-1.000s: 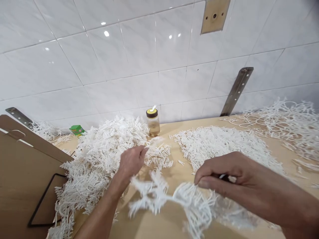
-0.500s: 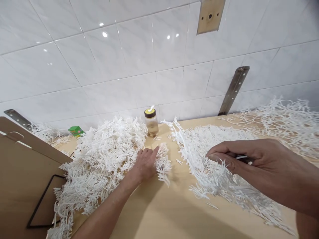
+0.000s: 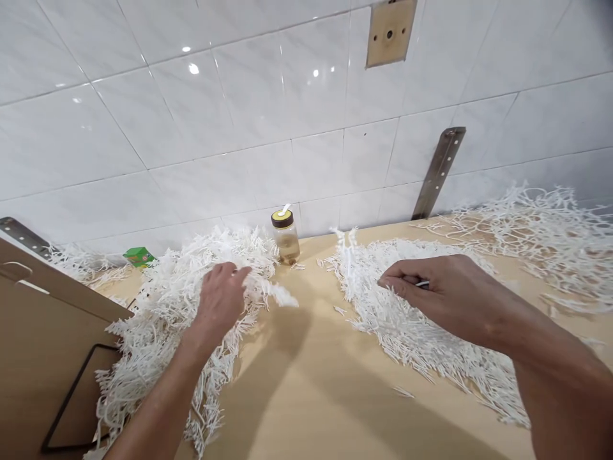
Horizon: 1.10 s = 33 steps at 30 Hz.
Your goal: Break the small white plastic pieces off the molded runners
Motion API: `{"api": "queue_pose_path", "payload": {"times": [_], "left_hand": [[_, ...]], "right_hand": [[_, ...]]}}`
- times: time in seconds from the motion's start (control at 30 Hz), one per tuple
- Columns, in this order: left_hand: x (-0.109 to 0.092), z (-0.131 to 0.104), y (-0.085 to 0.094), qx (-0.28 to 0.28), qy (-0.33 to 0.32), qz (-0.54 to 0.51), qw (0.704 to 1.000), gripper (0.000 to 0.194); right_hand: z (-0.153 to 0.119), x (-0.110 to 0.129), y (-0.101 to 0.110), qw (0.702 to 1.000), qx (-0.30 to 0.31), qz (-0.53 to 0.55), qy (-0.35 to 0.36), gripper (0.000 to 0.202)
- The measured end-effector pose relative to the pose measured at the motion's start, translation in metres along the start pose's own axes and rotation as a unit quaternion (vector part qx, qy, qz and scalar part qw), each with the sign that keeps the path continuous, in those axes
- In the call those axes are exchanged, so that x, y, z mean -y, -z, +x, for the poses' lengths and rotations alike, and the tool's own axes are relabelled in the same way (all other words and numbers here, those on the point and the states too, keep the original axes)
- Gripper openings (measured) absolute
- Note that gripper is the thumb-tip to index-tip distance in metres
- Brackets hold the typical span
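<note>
My left hand point(image 3: 223, 297) hovers at the right part of a big heap of white branched plastic-looking strands point(image 3: 163, 345). Its fingers are curled round a blurred white bunch of strands point(image 3: 278, 292) that sticks out to the right. Above a flatter, denser pile of short white pieces point(image 3: 421, 332), my right hand point(image 3: 426, 287) is closed in a pinch. A small dark thing with a pale shiny edge point(image 3: 422, 284) shows in its grip, mostly hidden by the fingers. Just left of those fingertips, a white branched strand point(image 3: 350, 262) stands up, smeared by motion.
A clear jar point(image 3: 287, 246) with a yellow and black lid stands by the tiled wall. A green box point(image 3: 138, 257) is behind the left heap. At left is a cardboard box point(image 3: 57, 345); loose strands point(image 3: 541, 243) lie far right. Metal brackets point(image 3: 439, 172) are on the wall.
My left hand has moved left from the table's middle to the heap, taking the small white bunch along. My right hand has shifted slightly left; the long strand near its fingertips is now more upright.
</note>
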<state>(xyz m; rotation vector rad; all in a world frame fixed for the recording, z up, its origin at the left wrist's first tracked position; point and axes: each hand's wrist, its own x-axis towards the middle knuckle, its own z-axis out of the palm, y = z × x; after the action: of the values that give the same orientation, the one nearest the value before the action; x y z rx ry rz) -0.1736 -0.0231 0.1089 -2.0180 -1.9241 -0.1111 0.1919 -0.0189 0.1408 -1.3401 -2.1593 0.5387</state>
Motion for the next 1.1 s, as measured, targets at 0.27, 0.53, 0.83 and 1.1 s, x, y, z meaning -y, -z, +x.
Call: {"api": "queue_pose_path", "payload": {"times": [0.27, 0.53, 0.83, 1.1], "left_hand": [[0.013, 0.011, -0.023, 0.025, 0.097, 0.065, 0.993, 0.048], [-0.004, 0.002, -0.042, 0.094, -0.015, 0.039, 0.995, 0.058], [-0.011, 0.011, 0.004, 0.093, -0.045, -0.046, 0.994, 0.042], [-0.091, -0.014, 0.019, 0.014, -0.143, -0.331, 0.933, 0.029]], "right_hand": [[0.009, 0.003, -0.013, 0.993, 0.086, -0.084, -0.018, 0.040], [0.004, 0.011, -0.012, 0.994, 0.092, -0.056, -0.013, 0.039], [0.000, 0.012, -0.003, 0.995, 0.091, -0.032, 0.002, 0.030], [-0.001, 0.007, 0.000, 0.997, 0.070, -0.024, 0.000, 0.032]]}}
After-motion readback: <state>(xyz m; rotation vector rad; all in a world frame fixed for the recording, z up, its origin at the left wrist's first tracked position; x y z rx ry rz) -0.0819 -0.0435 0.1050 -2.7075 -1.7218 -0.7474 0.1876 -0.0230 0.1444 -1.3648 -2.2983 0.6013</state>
